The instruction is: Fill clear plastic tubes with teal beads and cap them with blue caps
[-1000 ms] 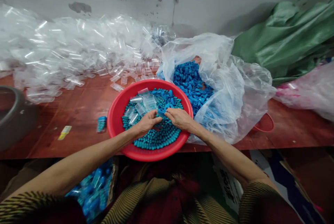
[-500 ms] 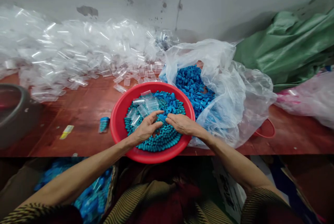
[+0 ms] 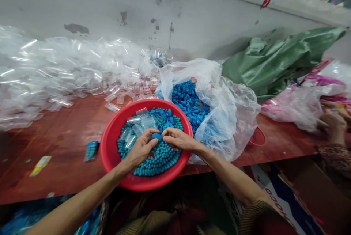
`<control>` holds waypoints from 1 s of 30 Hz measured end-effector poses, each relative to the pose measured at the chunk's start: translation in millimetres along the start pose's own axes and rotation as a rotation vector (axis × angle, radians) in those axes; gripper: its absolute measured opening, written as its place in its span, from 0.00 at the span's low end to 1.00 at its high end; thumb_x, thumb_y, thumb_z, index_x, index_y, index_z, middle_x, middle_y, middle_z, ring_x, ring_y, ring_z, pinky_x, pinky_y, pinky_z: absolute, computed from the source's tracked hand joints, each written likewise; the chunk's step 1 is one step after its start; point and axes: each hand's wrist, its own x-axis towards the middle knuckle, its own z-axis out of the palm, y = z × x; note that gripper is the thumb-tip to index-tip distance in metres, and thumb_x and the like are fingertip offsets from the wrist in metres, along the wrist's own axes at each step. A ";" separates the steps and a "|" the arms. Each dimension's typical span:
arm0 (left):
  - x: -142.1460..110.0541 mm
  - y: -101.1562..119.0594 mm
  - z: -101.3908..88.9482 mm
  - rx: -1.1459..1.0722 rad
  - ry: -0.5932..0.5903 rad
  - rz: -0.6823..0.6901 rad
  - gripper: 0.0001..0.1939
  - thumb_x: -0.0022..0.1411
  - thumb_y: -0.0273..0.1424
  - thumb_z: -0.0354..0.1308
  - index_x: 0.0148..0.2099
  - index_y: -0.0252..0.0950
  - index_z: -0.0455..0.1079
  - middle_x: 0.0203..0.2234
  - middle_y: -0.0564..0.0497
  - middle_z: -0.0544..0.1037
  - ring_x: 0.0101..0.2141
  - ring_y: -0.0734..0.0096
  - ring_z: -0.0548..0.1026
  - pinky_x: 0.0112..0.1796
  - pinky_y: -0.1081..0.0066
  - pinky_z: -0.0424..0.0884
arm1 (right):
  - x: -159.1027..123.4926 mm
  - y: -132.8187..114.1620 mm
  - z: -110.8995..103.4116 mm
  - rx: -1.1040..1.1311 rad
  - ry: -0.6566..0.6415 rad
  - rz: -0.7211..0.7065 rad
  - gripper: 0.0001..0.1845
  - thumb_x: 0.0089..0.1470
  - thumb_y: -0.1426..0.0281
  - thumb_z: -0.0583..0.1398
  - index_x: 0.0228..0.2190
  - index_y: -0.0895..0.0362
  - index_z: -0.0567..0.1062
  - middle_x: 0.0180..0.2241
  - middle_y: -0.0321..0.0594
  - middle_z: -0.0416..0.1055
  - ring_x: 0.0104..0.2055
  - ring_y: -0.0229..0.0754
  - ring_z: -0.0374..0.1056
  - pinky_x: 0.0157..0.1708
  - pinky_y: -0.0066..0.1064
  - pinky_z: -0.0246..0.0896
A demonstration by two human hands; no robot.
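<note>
Above the beads in a red basin, my left hand holds a blue plastic cap between thumb and fingers. My right hand pinches at the right end of that cap; its fingertips partly hide what they grip. Teal beads cover the bottom of the basin. Several clear plastic containers lie on the beads to the left, and loose blue plastic parts lie at the back.
Behind the basin, an open plastic bag spills blue parts. Clear containers are heaped along the wall. A bead-filled container with a blue cap stands left. Another person's hand is at far right, beyond a red basket.
The view has swung right and tilted up, bringing another person's hand into sight. My hands stay together over the basin, with the blue cap now plainer between my fingers.
</note>
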 end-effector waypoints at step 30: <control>-5.4 -19.3 18.5 -0.093 0.205 0.078 0.11 0.52 0.33 0.58 0.38 0.36 0.63 0.28 0.55 0.69 0.32 0.74 0.69 0.33 0.75 0.66 | -1.6 -5.3 59.5 -0.948 0.115 -0.122 0.47 0.51 0.53 0.56 0.63 0.63 0.44 0.47 0.58 0.64 0.40 0.53 0.69 0.31 0.38 0.66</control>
